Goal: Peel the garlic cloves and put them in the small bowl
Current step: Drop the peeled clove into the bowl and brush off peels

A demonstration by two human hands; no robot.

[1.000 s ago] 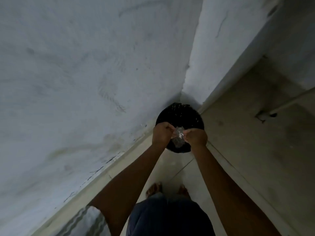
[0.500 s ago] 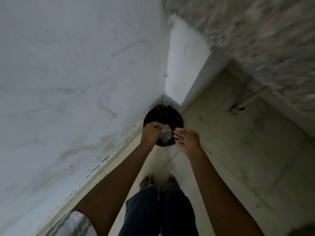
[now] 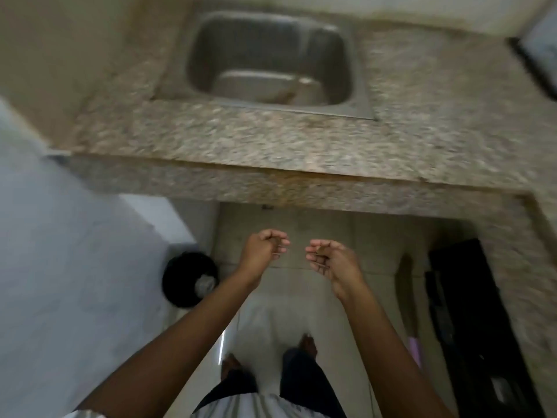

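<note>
fingers (image 3: 278,250) loosely curled on left hand (image 3: 262,254) and right hand (image 3: 333,260), both empty, steel sink (image 3: 358,86) ahead

The head view (wide, blurred) looks steeply down past left hand (image 3: 262,251) and right hand (image 3: 335,261) toward the sink (image 3: 265,40).

Two hands: left hand (image 3: 262,252), right hand (image 3: 334,262); one sink (image 3: 360,105); one black bin (image 3: 180,277).

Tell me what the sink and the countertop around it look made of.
Sink: likely stainless steel, grey with a dull brushed sheen on its walls. Countertop: probably granite or similar stone, speckled beige-brown; blur leaves its finish unclear.
</note>
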